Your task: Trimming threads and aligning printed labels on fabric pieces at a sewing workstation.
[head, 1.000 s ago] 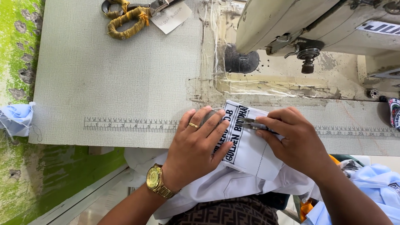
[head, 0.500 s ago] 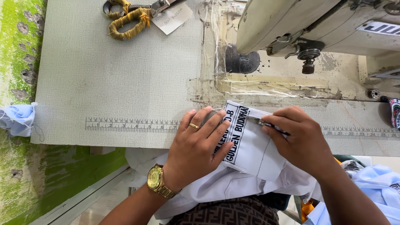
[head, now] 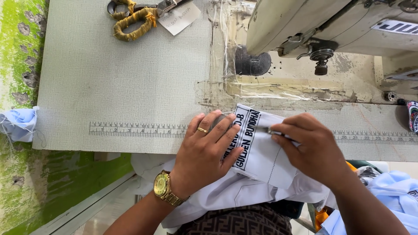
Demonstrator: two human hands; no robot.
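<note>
A grey, woven-textured table (head: 122, 82) fills the view, a printed ruler strip (head: 139, 129) running along its near edge and a cream sewing machine (head: 331, 26) standing at the far right. Your white cloth (head: 261, 169) lies over that near edge, half on the table and half in your lap, with a black-bordered rectangular patch (head: 249, 132) on its upper fold. Your left hand (head: 204, 152) presses flat on the cloth, fingers (head: 224, 126) spread and covering the patch's left part. Your right hand (head: 311, 146) sits just to the patch's right, fingers curled shut around a thin metal tool (head: 266, 129) whose tip rests on the cloth. Scissors (head: 135, 17) with yellow-wrapped handles lie well apart at the far edge beside a paper tag (head: 179, 18). Bare table stretches open to the left; pale blue fabric (head: 19, 124) hangs at its left end.
</note>
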